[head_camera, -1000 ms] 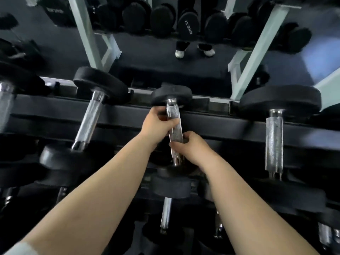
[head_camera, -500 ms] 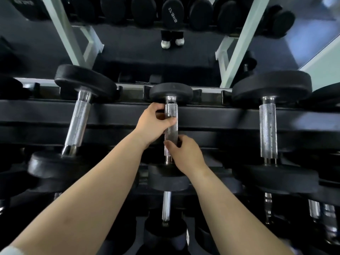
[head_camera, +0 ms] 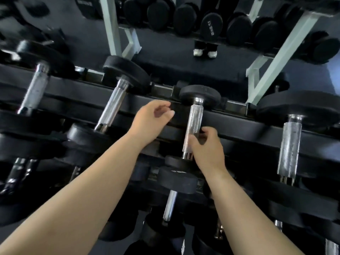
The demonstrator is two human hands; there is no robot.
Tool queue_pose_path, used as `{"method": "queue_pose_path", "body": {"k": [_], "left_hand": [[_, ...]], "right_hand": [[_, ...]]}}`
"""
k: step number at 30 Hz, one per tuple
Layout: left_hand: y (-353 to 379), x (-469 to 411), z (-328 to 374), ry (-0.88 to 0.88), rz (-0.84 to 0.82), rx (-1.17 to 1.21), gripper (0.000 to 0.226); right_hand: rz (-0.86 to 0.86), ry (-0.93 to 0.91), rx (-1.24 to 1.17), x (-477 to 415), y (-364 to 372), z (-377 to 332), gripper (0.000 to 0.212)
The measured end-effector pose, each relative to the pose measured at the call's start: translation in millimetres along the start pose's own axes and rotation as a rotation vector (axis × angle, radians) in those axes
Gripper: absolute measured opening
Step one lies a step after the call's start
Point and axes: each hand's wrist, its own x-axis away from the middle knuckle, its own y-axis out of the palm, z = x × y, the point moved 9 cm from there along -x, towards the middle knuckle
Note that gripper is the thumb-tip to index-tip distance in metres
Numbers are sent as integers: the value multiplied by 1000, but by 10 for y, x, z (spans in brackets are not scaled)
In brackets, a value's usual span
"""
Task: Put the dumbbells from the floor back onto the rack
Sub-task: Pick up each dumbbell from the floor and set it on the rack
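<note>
Head view: small black-ended dumbbell with knurled chrome handle (head_camera: 193, 126) lies across black steel rack's top-tier rails (head_camera: 239, 124); right hand (head_camera: 207, 148) pinches handle's near end, left hand (head_camera: 150, 122) loosely curled, empty, just beside; confirm both heads seated before release.

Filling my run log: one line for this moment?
left hand: open, off handle | right hand: grip on dumbbell handle | dumbbell: lying on rack
</note>
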Motion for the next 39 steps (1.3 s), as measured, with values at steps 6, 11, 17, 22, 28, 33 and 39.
{"method": "queue_pose_path", "body": {"k": [6, 11, 17, 22, 28, 33, 39], "left_hand": [[-1241, 48, -218, -17, 339, 1, 13], [-1444, -186, -838, -228, 32, -196, 19], [-1280, -255, -1193, -301, -425, -73, 17], [-1175, -304, -1248, -340, -566, -68, 21], [-1071, -180, -1284, -367, -540, 100, 24], [-1041, -140, -1275, -369, -506, 178, 25], [-1026, -146, -1342, -410, -508, 236, 35]], "right_hand": [[125, -419, -42, 295, 231, -880, 31], [-243, -149, -126, 101, 1280, -1026, 39], [-219, 152, -250, -292, 1932, -1153, 50], [-184, 216, -281, -377, 2031, -1181, 24], [-226, 171, -90, -349, 1981, -1234, 34], [-253, 162, -22, -341, 1974, -1250, 44], [-288, 128, 118, -393, 1992, -1286, 47]]}}
